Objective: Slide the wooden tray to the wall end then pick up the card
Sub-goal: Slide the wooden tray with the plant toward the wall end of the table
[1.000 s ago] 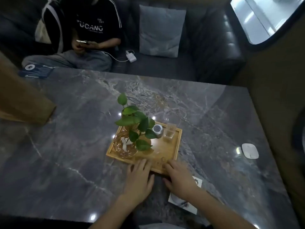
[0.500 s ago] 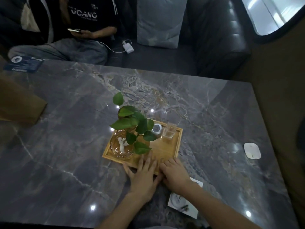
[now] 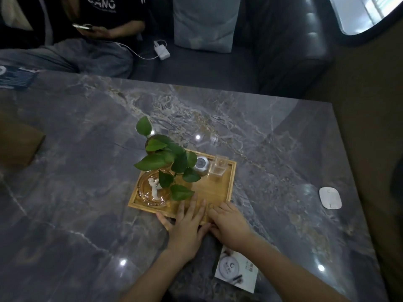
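Both hands, left (image 3: 189,223) and right (image 3: 229,222), are lying flat and open-fingered on the tray's (image 3: 233,171) near rim, card (image 3: 236,272) sitting just behind.

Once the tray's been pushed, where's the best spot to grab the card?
Probably the card's near right corner, approached from the person's side: it lies flat on the table, and the right forearm covers its far edge. Lift that corner, then pinch.

Two bare forearms enter from near edge of table. Left hand (image 3: 189,227) and right hand (image 3: 231,224): no gloves, rings, watch or bracelets visible. No sleeve in view on either arm up to frame edge. Fingernails short, unpainted.
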The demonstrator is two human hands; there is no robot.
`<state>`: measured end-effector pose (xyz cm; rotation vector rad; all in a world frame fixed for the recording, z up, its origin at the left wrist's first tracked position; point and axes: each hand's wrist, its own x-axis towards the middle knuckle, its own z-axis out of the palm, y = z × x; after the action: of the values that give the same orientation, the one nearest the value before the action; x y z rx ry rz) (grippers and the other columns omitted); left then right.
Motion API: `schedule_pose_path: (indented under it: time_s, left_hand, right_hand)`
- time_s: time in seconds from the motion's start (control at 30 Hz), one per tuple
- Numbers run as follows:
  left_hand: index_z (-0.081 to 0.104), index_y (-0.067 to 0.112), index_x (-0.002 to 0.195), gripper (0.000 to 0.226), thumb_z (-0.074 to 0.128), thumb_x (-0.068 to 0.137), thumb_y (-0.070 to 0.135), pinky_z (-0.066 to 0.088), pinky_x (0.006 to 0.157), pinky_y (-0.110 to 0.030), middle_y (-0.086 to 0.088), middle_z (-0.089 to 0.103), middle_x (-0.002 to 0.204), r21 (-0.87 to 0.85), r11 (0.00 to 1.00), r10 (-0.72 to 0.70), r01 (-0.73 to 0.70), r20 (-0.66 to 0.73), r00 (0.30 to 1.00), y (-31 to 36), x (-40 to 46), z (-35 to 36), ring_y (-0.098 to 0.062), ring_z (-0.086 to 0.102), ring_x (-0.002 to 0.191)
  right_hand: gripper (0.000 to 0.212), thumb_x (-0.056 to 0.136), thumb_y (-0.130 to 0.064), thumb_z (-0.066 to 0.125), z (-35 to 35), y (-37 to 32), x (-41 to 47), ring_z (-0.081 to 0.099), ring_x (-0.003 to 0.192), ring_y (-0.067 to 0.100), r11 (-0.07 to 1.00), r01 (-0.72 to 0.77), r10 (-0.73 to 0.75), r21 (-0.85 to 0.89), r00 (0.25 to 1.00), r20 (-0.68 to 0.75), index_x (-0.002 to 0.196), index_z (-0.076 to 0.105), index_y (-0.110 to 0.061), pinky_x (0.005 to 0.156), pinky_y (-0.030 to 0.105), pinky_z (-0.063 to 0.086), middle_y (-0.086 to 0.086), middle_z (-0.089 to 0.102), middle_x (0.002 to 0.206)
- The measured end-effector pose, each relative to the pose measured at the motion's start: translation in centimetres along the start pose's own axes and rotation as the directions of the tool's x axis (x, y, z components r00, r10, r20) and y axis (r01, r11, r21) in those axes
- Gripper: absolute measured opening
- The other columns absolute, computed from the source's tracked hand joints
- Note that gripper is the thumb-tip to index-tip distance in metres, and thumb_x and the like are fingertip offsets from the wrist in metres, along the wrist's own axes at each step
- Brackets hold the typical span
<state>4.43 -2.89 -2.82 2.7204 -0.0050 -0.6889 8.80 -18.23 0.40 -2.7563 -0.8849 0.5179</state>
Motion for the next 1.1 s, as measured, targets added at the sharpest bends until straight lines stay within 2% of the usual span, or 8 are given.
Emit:
schedule_pose_path:
  time_s: [0.23,0.37,0.57,0.63,0.77,0.9,1.0,1.1]
  left_hand:
    - [-0.003,0.051,0.149,0.061,0.025,0.096,0.061,-0.032,0.085,-0.077,0.026,-0.041,0.144,-0.025,1.000,-0.016,0.015,-0.016,1.000,1.2,1.9,-0.3,-0.017,-0.015,0.151]
    - [-0.002,0.052,0.149,0.060,0.024,0.096,0.061,-0.033,0.083,-0.077,0.025,-0.040,0.146,-0.033,0.999,-0.008,0.007,-0.029,1.000,2.4,3.7,-0.6,-0.018,-0.018,0.150]
    - [-0.005,0.052,0.149,0.058,0.022,0.098,0.059,-0.017,0.093,-0.086,0.017,-0.029,0.159,-0.026,0.999,0.018,-0.019,-0.022,1.000,4.2,6.3,-1.1,-0.021,-0.020,0.150]
    - [-0.004,0.051,0.149,0.058,0.022,0.098,0.059,-0.019,0.092,-0.085,0.016,-0.025,0.161,-0.032,0.999,0.018,-0.019,-0.026,1.000,4.8,6.9,-1.1,-0.021,-0.020,0.150]
    - [-0.015,0.052,0.146,0.059,0.016,0.097,0.060,-0.014,0.096,-0.085,0.018,-0.036,0.153,-0.021,1.000,0.011,-0.012,-0.025,1.000,5.3,7.5,-1.1,-0.020,-0.025,0.148]
    - [-0.014,0.055,0.145,0.057,0.012,0.095,0.062,-0.038,0.082,-0.072,0.019,-0.035,0.154,0.001,1.000,0.011,-0.011,-0.040,0.999,5.8,7.7,-1.4,-0.020,-0.028,0.147]
    - [-0.015,0.056,0.145,0.057,0.014,0.096,0.063,-0.039,0.080,-0.069,0.019,-0.031,0.158,0.016,1.000,0.006,-0.005,-0.035,0.999,6.0,7.5,-1.6,-0.019,-0.027,0.148]
    - [-0.014,0.056,0.146,0.058,0.014,0.096,0.063,-0.041,0.080,-0.069,0.019,-0.028,0.159,0.023,1.000,0.001,0.000,-0.030,1.000,6.2,7.5,-1.6,-0.020,-0.027,0.148]
  right_hand:
    - [0.013,0.081,-0.022,0.063,-0.5,2.0,1.0,0.057,0.087,0.031,0.999,-0.013,0.015,0.045,0.999,-0.041,0.084,0.060,-0.009,0.087,0.031,0.029,0.012,0.067,0.087]
    - [0.013,0.081,-0.022,0.060,-1.2,3.9,1.8,0.053,0.090,0.031,0.999,-0.023,0.025,0.041,0.999,-0.041,0.086,0.059,-0.010,0.088,0.033,0.032,0.011,0.065,0.089]
    - [0.014,0.081,-0.022,0.063,-2.2,6.8,2.7,0.054,0.091,0.032,0.999,-0.028,0.030,0.028,0.999,-0.045,0.086,0.060,-0.010,0.088,0.038,0.038,0.012,0.066,0.089]
    - [0.014,0.081,-0.022,0.064,-2.3,7.6,2.7,0.055,0.089,0.032,0.999,-0.027,0.029,0.034,0.997,-0.065,0.085,0.060,-0.010,0.086,0.037,0.036,0.012,0.066,0.087]
    - [0.018,0.084,-0.024,0.062,-2.5,8.6,2.8,0.054,0.094,0.030,0.999,-0.003,0.005,0.036,0.998,-0.059,0.095,0.060,-0.010,0.092,0.039,0.038,0.011,0.067,0.095]
    - [0.019,0.083,-0.024,0.061,-2.5,9.0,2.7,0.055,0.093,0.030,0.999,0.015,-0.011,0.049,0.997,-0.076,0.097,0.060,-0.010,0.092,0.040,0.040,0.010,0.067,0.097]
    - [0.013,0.080,-0.023,0.060,-2.5,9.4,2.4,0.055,0.089,0.028,0.994,0.027,-0.018,0.110,0.996,-0.085,0.090,0.059,-0.014,0.090,0.040,0.043,0.007,0.067,0.092]
    - [0.008,0.076,-0.023,0.064,-3.5,10.4,2.3,0.055,0.082,0.020,0.968,0.043,-0.021,0.246,0.996,-0.090,0.080,0.058,-0.019,0.082,0.037,0.046,-0.001,0.064,0.082]
